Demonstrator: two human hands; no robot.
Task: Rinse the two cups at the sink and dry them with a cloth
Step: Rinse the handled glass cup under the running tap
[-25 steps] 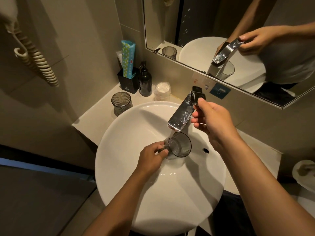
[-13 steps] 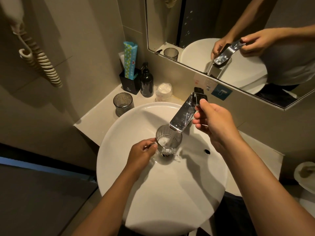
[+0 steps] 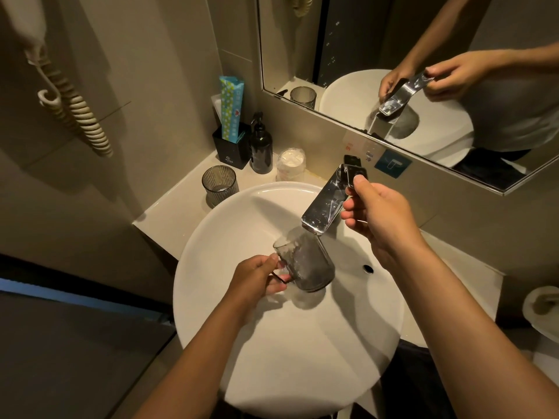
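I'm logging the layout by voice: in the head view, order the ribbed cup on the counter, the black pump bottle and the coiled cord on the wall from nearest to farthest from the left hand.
From the left hand, which holds the cup in the sink:
1. Ribbed cup, on the counter by the basin's rim.
2. Black pump bottle, farther back near the wall.
3. Coiled cord, far left on the wall.

1. Cup [image 3: 305, 264] held over the sink [image 3: 230, 225], under the tap [image 3: 325, 204].
2. Second cup [image 3: 219, 184] on the bench [image 3: 169, 219], left of the sink.
3. Bottle [image 3: 260, 149] and holder [image 3: 231, 146] stand farther back.
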